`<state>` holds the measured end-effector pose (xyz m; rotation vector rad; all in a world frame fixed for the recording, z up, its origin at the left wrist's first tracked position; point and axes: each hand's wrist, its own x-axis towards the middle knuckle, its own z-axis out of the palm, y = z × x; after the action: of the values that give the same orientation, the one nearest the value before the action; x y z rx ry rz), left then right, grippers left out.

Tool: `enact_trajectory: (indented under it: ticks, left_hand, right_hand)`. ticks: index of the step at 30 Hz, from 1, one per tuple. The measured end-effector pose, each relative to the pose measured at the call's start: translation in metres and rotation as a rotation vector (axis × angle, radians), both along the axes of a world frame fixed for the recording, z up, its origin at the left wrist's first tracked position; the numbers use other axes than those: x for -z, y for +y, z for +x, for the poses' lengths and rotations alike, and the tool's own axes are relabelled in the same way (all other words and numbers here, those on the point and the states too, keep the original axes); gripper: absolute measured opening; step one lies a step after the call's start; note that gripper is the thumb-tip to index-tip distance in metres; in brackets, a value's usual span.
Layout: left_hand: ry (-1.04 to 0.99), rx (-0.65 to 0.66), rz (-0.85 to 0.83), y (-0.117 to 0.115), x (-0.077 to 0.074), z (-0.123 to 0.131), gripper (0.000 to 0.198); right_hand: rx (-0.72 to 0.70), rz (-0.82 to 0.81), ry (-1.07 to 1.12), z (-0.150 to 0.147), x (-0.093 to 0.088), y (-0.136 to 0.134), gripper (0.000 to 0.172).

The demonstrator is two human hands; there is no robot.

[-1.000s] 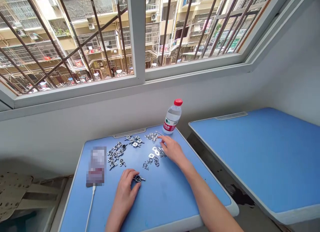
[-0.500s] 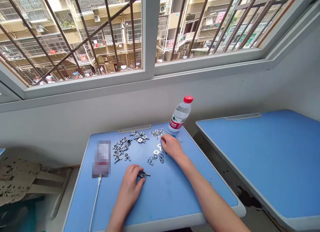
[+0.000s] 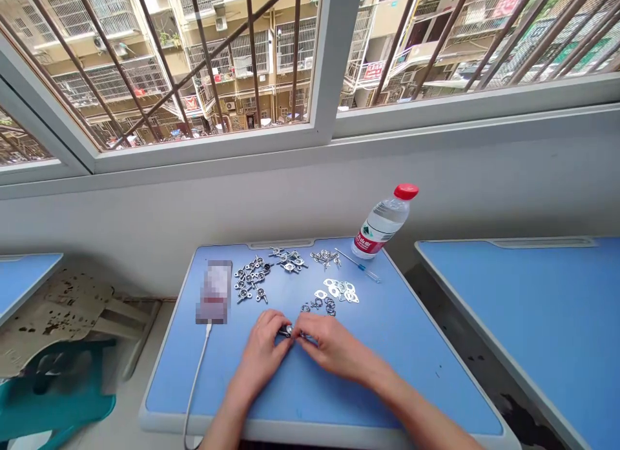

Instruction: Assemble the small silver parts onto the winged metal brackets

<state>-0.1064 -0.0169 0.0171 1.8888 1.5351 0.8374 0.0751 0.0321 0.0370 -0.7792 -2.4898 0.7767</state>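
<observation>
Two hands (image 3: 295, 350), one metal bit (image 3: 289, 331) held by both, five little heaps of shiny metal bits (image 3: 252, 279), one water bottle (image 3: 381, 221), one red cap (image 3: 405, 191), one thin tool (image 3: 359, 265), one blurred phone (image 3: 217, 292), one white cord (image 3: 196, 379), three blue tabletops (image 3: 290, 398)

On the desk (image 3: 426, 385), a phone (image 3: 216, 292) lies at the left, small metal bits (image 3: 290, 261) lie toward the back, and a bottle (image 3: 382, 221) sits at the back right corner.
</observation>
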Motion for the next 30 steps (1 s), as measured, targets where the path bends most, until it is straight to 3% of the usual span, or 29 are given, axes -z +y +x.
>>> enact_trajectory:
  ticks: [4,9,12,16,19,25,28,30]
  left_hand:
    - [0.001,-0.004,-0.002,0.000,0.001,0.000,0.016]
    - [0.010,0.001,-0.007,0.000,0.002,0.001,0.019]
    - [0.020,0.010,0.004,0.000,0.002,0.001,0.022]
    - [0.030,0.012,0.005,-0.001,0.000,0.001,0.023]
    - [0.029,0.007,-0.009,-0.001,-0.002,0.000,0.020]
    - [0.035,-0.004,0.013,0.000,-0.003,0.001,0.016]
    - [0.039,-0.006,0.012,0.002,-0.002,0.000,0.016]
    - [0.039,-0.005,0.007,0.003,-0.001,0.000,0.016]
  right_hand:
    - [-0.001,0.154,-0.276,-0.003,0.009,-0.007,0.018]
    - [-0.007,0.249,-0.362,-0.005,0.014,-0.009,0.021]
    - [-0.008,0.185,-0.361,-0.007,0.010,-0.009,0.020]
    - [0.001,-0.043,-0.186,-0.001,-0.006,-0.003,0.025]
    - [0.139,-0.168,-0.049,0.011,-0.016,0.010,0.020]
    - [0.546,-0.096,-0.033,0.048,-0.017,0.044,0.017]
    - [0.622,-0.111,-0.130,0.058,-0.020,0.051,0.018]
    - [0.589,-0.136,-0.220,0.060,-0.023,0.051,0.020]
